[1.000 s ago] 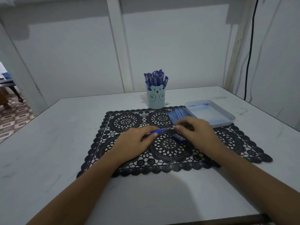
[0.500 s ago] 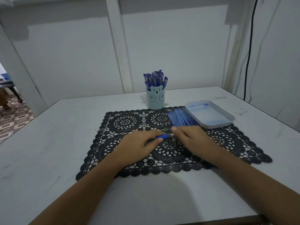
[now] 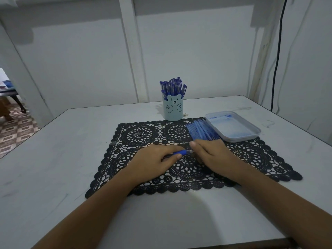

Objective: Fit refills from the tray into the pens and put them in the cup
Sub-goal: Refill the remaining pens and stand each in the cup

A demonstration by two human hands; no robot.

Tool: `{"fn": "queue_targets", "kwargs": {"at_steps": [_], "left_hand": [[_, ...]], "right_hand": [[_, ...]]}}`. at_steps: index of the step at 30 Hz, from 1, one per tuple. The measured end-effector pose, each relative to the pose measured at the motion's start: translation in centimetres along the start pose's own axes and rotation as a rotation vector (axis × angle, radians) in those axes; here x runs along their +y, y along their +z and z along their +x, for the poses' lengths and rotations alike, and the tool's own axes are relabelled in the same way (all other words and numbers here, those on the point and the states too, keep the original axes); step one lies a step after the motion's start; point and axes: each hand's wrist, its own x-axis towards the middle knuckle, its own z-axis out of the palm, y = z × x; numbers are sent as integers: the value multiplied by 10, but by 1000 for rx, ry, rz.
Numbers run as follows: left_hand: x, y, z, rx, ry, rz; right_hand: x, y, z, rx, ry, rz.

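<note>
Pen (image 3: 181,152), blue, sits at frame center just above a black lace mat (image 3: 138,135). The left hand (image 3: 156,160) grips its barrel with curled fingers, and the right hand (image 3: 213,155) pinches its right end. Above center, a cup (image 3: 172,111) holds more pens (image 3: 173,87). Refills (image 3: 201,132) lie piled beside a tray (image 3: 239,139), center right.

We have a single view, worn on the head, facing forward and tilted down across the white rectangular table (image 3: 53,159); both forearms (image 3: 80,221) run up from the bottom corners, so we sit close; the left hand (image 3: 154,162) and right hand (image 3: 213,157) meet on a blue plastic pen (image 3: 181,152) near mid-frame, over the black lace placemat (image 3: 140,135); the grey wall (image 3: 197,60) fills the upper half; its edges seem bowed by the wide lens.
</note>
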Motion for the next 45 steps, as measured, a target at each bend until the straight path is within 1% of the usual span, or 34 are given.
{"fn": "queue_targets", "kwargs": {"at_steps": [2,5,8,13,17,19,21,24,31,34,35,37,39,40,42,45], "left_hand": [[0,0,0,6,-10,-8],[1,-1,0,11,-10,-1],[3,-1,0,8,11,13],[7,-1,0,100,51,36],[7,-1,0,133,45,0],[5,-1,0,126,31,-21],[4,-1,0,117,18,-25],[4,1,1,121,17,-12],[6,2,1,164,38,18],[6,2,1,157,37,45],[5,1,1,149,31,51],[3,0,1,146,3,50],[0,-2,0,167,-20,47],[-1,-2,0,181,-22,42],[-3,-2,0,203,-16,32],[-6,0,3,196,27,49]], "right_hand": [[1,-1,-1,0,9,36],[3,0,0,-33,-21,-15],[2,2,2,-11,-10,-33],[2,1,3,1,36,-7],[2,3,1,97,36,135],[3,2,0,91,19,145],[4,1,0,36,-25,79],[6,1,1,52,-83,30],[8,4,2,110,-62,-21],[4,1,1,135,12,-14],[3,-1,1,134,58,-57],[6,-5,2,124,123,-238],[12,-6,2,88,135,-435],[14,-6,2,55,130,-496],[18,-3,1,-12,113,-525],[16,-2,1,-32,63,-445]]}}
